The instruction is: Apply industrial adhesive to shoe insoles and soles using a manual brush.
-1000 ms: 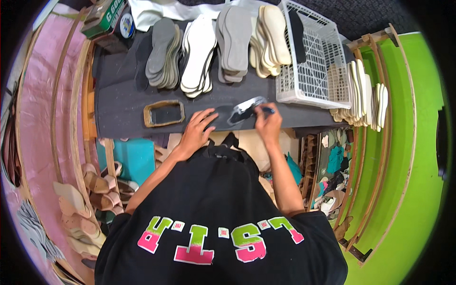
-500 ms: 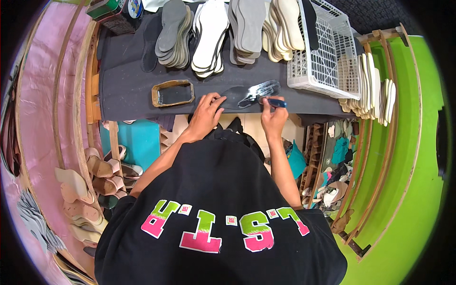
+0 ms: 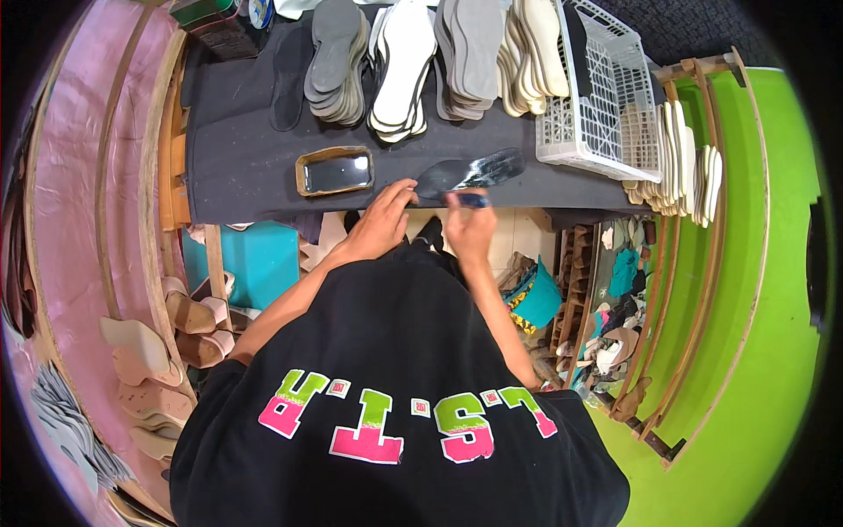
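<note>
A black shoe insole (image 3: pixel 502 164) lies flat on the dark-covered table, its right part glossy with a wet coating and a whitish streak near the middle. At its left end, the fingertips of my left hand (image 3: pixel 379 216) hold it against the table. My right hand (image 3: pixel 470 230) is closed around a brush with a dark blue handle (image 3: pixel 474 200), at the insole's near edge. The brush's tip is hidden or blurred. To the left of the insole stands a shallow brown-rimmed tray (image 3: pixel 301 178) holding shiny liquid.
Stacks of grey insoles (image 3: pixel 334 53), white insoles (image 3: pixel 402 61) and cream insoles (image 3: pixel 537 53) line the table's far side. A white plastic crate (image 3: pixel 562 145) stands at the right. Wooden racks (image 3: pixel 167 132) flank both sides; a teal bag (image 3: pixel 537 299) sits below the table.
My right hand has moved left and nearer to me with the brush. The white coating on the insole has thinned to a darker gloss. My left hand stays at the insole's end.
</note>
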A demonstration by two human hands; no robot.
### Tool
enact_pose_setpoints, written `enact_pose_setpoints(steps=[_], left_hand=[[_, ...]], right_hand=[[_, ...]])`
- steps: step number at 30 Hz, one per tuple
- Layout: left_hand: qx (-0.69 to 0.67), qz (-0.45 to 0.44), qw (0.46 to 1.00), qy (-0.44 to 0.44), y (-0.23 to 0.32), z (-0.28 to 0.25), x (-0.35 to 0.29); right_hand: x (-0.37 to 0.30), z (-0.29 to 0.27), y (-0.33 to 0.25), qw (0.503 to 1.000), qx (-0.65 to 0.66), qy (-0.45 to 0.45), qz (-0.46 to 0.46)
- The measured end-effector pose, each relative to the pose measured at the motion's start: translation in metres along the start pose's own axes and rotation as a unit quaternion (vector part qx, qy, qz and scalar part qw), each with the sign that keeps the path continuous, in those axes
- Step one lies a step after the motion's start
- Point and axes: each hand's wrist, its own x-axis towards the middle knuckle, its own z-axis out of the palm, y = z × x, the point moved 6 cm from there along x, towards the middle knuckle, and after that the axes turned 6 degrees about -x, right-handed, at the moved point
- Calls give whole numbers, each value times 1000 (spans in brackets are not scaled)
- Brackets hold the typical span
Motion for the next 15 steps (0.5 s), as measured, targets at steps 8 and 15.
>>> enact_pose_setpoints(steps=[8,15], left_hand=[[-95,-59,993,-28,-17,-4,5],[-137,-105,984,-41,-17,-4,0]], right_hand=[[1,6,-8,997,-37,24,56],[1,27,-28,999,-35,40,0]])
